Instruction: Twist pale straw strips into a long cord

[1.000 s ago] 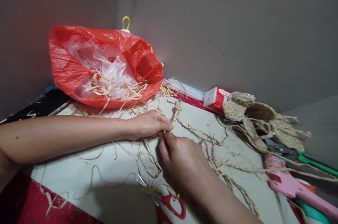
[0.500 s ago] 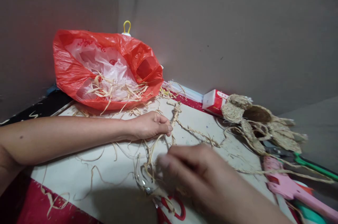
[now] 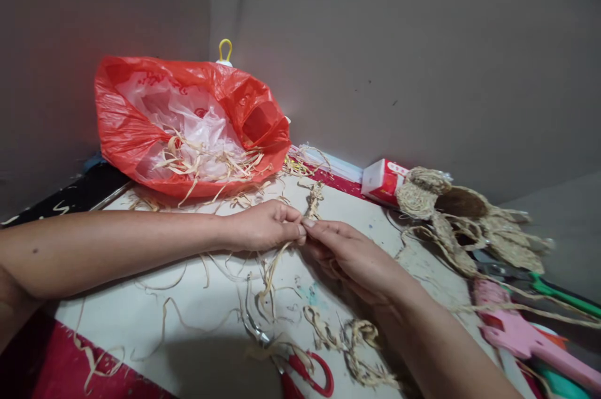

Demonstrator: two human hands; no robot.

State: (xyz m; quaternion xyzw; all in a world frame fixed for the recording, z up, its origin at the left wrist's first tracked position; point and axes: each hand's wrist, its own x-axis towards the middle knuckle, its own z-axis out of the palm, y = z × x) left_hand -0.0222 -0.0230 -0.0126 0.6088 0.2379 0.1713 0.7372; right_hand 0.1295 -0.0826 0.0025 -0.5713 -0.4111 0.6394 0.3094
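Note:
My left hand (image 3: 267,224) is closed in a pinch on a braided raffia cord (image 3: 314,200), whose knotted end lies just beyond the fingertips. Thumb and fingers of my right hand (image 3: 345,253) meet it there, also pinching the cord. The exact spot between the fingertips is hidden. Loose raffia strands (image 3: 267,280) trail below my left hand. Nearer me lies a coiled braid (image 3: 364,355), partly behind my right forearm. Red-handled scissors (image 3: 312,374) rest at the front edge of the view.
A red plastic bag (image 3: 122,136) holding raffia strips stands at the back left. On the right are a red and white box (image 3: 382,180), woven raffia pieces (image 3: 417,195), a pink glue gun (image 3: 511,330) and a green-handled tool (image 3: 563,299). A white board (image 3: 197,317) covers the table.
My right hand has moved up and away from me, from above the scissors to my left hand, and now pinches the cord there. The coiled braid has come into view. My left hand stays put.

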